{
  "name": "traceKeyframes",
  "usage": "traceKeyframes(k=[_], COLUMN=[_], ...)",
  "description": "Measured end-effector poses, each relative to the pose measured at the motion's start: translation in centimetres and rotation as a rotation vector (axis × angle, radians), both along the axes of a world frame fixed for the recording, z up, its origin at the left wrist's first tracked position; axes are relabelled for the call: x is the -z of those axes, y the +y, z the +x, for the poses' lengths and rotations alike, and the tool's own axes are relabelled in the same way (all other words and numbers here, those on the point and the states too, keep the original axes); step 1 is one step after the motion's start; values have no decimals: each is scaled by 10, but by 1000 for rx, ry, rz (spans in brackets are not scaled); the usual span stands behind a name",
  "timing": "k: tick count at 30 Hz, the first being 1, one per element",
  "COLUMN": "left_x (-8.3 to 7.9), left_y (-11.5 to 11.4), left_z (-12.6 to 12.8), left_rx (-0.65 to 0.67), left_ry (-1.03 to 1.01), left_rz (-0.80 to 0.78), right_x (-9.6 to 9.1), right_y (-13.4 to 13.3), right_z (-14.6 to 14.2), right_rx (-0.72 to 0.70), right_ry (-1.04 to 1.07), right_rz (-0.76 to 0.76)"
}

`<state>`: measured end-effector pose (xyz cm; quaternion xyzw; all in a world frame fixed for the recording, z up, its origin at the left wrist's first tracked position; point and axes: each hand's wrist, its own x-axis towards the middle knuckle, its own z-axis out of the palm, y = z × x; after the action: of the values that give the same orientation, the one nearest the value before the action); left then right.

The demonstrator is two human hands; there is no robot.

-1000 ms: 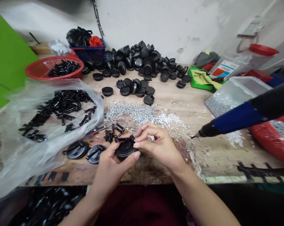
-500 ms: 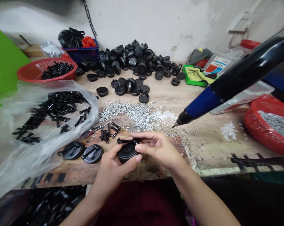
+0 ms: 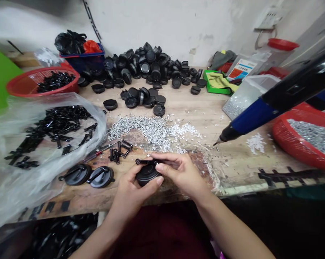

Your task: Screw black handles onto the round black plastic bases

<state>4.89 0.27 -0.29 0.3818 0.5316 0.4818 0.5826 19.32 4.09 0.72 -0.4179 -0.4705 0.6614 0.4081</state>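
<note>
My left hand (image 3: 135, 187) is closed around a round black plastic base (image 3: 147, 174), its thumb along the near edge. Across the top of that base lies a short black lever (image 3: 144, 162) with a ringed left end. My right hand (image 3: 180, 174) pinches the lever's right end against the base, so the joint there is hidden. To the left of my hands are two round bases with levers (image 3: 100, 176) on the table. Just behind them sits a small group of loose black levers (image 3: 119, 151). A screwdriver with a red handle (image 3: 94, 156) lies beside the plastic bag.
A blue-and-black power screwdriver (image 3: 248, 113) slants in from the right. Metal pins (image 3: 141, 126) and white bits (image 3: 182, 131) are spread behind my hands. Black bases (image 3: 149, 64) are heaped at the wall. A clear bag (image 3: 97, 118) of levers is left; red baskets (image 3: 289, 144) flank the table.
The view has turned slightly right, so the table's contents appear shifted left. The power screwdriver appears farther right. Both hands keep the same hold on the base and lever.
</note>
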Motion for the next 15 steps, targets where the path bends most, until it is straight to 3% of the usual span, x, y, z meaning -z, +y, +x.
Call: traceKeyframes(k=[5, 8, 11, 13, 15], left_x=[0, -3, -3, -1, 3], left_y=[1, 2, 2, 1, 0], left_z=[6, 11, 13, 12, 10], left_rx=[-21, -36, -19, -14, -9], left_ry=[-112, -191, -223, -223, -186], left_rz=[-33, -74, -96, -98, -83], right_x=[5, 6, 2, 0, 0], right_y=[-8, -13, -14, -12, -10], right_z=[-3, -2, 1, 5, 8], right_rx=[153, 274, 285, 259, 208], right_ry=[-17, -179, -301, -305, -254], right_rz=[109, 311, 487, 492, 391])
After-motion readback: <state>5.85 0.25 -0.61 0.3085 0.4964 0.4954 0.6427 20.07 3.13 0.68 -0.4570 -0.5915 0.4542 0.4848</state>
